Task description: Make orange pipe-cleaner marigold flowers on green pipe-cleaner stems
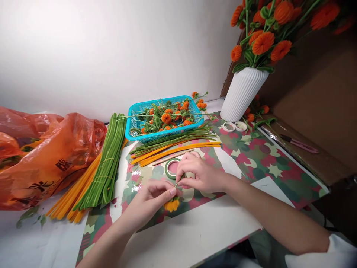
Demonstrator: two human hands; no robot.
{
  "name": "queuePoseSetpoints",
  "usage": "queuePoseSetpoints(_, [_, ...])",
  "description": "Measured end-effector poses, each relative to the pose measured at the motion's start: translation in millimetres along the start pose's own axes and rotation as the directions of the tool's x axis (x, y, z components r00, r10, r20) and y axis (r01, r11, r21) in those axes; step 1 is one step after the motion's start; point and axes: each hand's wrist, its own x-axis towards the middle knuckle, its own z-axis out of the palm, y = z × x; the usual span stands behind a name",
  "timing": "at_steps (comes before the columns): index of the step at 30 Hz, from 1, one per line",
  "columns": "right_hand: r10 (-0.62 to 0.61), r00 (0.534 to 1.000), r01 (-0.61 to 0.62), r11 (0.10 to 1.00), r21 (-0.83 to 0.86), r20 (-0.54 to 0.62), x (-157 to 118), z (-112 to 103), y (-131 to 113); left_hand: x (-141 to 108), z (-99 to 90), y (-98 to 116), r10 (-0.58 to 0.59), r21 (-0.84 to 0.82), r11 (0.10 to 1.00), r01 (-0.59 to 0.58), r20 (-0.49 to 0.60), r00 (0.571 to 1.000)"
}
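A small yellow-orange pipe-cleaner flower hangs head down just below my hands, over the patterned mat. My left hand is closed, thumb and fingers pinching the flower near its head. Above and to the right, my right hand pinches the thin green stem of the same flower. Its fingers partly hide the stem and whatever else may be in the grip. Right behind my hands lies a roll of green tape, partly covered by the right hand.
Beyond stands a turquoise basket of orange flowers. Loose green pipe cleaners and orange pipe cleaners lie before it. Left are a green bundle and an orange plastic bag; right are a white vase and a pink-handled cutter.
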Motion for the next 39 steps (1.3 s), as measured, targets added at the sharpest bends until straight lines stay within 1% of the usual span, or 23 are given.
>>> queuePoseSetpoints(2, [0.045, 0.999, -0.046, 0.998, -0.039, -0.016, 0, -1, -5, -1, 2.1, 3, 0.186, 0.319, 0.939, -0.126, -0.165, 0.969])
queuePoseSetpoints(4, [0.087, 0.996, -0.088, 0.994, -0.060, -0.018, 0, -1, -9, -1, 5.0, 4, 0.368, 0.550, 0.814, -0.188, -0.237, 0.899])
queuePoseSetpoints(6, [0.124, 0.992, -0.125, 0.990, -0.064, -0.019, 0, -1, -12, -2, 7.9, 4, 0.461, 0.641, 0.735, -0.221, -0.233, 0.856])
queuePoseSetpoints(7, [0.141, 0.990, -0.142, 0.988, -0.056, -0.021, 0, 0, -13, -2, 8.9, 4, 0.467, 0.643, 0.730, -0.230, -0.225, 0.855])
queuePoseSetpoints(8, [0.155, 0.988, -0.155, 0.987, -0.038, -0.023, -1, 0, -13, -3, 9.4, 5, 0.440, 0.615, 0.755, -0.228, -0.218, 0.871])
queuePoseSetpoints(10, [0.141, 0.989, -0.140, 0.990, 0.027, -0.033, -1, 1, -11, -5, 8.7, 7, 0.296, 0.460, 0.869, -0.181, -0.191, 0.936])
queuePoseSetpoints(12, [0.068, 0.997, -0.063, 0.992, 0.106, -0.042, -1, 1, -7, -6, 6.1, 9, 0.103, 0.201, 0.976, -0.082, -0.093, 0.990])
queuePoseSetpoints(13, [0.016, 0.999, -0.010, 0.990, 0.139, -0.049, -1, 2, -4, -7, 4.5, 9, 0.024, 0.056, 0.998, -0.022, -0.026, 0.999])
queuePoseSetpoints(15, [-0.078, 0.995, 0.088, 0.981, 0.175, -0.063, -1, 3, 0, -7, 1.9, 6, -0.080, -0.211, 0.972, 0.104, 0.122, 0.989])
queuePoseSetpoints(17, [-0.126, 0.989, 0.138, 0.976, 0.169, -0.077, -1, 4, 2, -6, 0.6, 1, -0.128, -0.387, 0.897, 0.214, 0.236, 0.963])
queuePoseSetpoints(20, [-0.125, 0.986, 0.138, 0.984, 0.110, -0.113, -2, 6, 2, -5, 0.3, -3, -0.153, -0.431, 0.866, 0.255, 0.257, 0.954])
queuePoseSetpoints(22, [-0.109, 0.984, 0.120, 0.991, 0.067, -0.141, -1, 6, 1, -5, 0.0, -2, -0.133, -0.303, 0.937, 0.173, 0.149, 0.980])
queuePoseSetpoints(23, [-0.098, 0.983, 0.107, 0.993, 0.049, -0.155, -1, 6, 1, -5, -0.2, -1, -0.084, -0.186, 0.978, 0.093, 0.056, 0.995])
queuePoseSetpoints(24, [-0.085, 0.982, 0.092, 0.995, 0.036, -0.168, -1, 7, 0, -5, -0.3, 1, 0.001, -0.038, 0.999, -0.003, -0.049, 0.999])
queuePoseSetpoints(25, [-0.069, 0.981, 0.075, 0.997, 0.026, -0.179, -1, 7, -1, -5, -0.3, 2, 0.121, 0.130, 0.986, -0.103, -0.142, 0.982])
queuePoseSetpoints(27, [-0.025, 0.981, 0.028, 1.000, 0.014, -0.192, -1, 8, -2, -5, 0.6, 4, 0.395, 0.453, 0.852, -0.262, -0.227, 0.890])
queuePoseSetpoints(29, [0.027, 0.982, -0.026, 1.000, 0.011, -0.184, -2, 9, -4, -3, 2.4, 2, 0.590, 0.672, 0.658, -0.341, -0.179, 0.787])
queuePoseSetpoints(31, [0.075, 0.984, -0.074, 0.997, 0.017, -0.160, -2, 9, -6, -2, 4.2, -1, 0.685, 0.776, 0.511, -0.370, -0.108, 0.720])
queuePoseSetpoints(33, [0.114, 0.983, -0.110, 0.993, 0.037, -0.141, -2, 9, -6, -1, 5.1, -2, 0.707, 0.795, 0.474, -0.378, -0.089, 0.701])
queuePoseSetpoints(34, [0.126, 0.983, -0.121, 0.992, 0.046, -0.136, -2, 8, -6, -1, 5.1, -2, 0.689, 0.779, 0.504, -0.374, -0.101, 0.718])
queuePoseSetpoints(36, [0.131, 0.983, -0.124, 0.991, 0.058, -0.130, -2, 7, -6, -3, 4.5, 1, 0.569, 0.685, 0.648, -0.333, -0.145, 0.809])
queuePoseSetpoints(38, [0.115, 0.986, -0.107, 0.992, 0.072, -0.120, -3, 5, -4, -5, 3.0, 5, 0.346, 0.500, 0.835, -0.229, -0.153, 0.926])
queuePoseSetpoints(39, [0.101, 0.989, -0.091, 0.992, 0.091, -0.112, -3, 4, -4, -6, 1.9, 6, 0.223, 0.380, 0.911, -0.161, -0.123, 0.967])
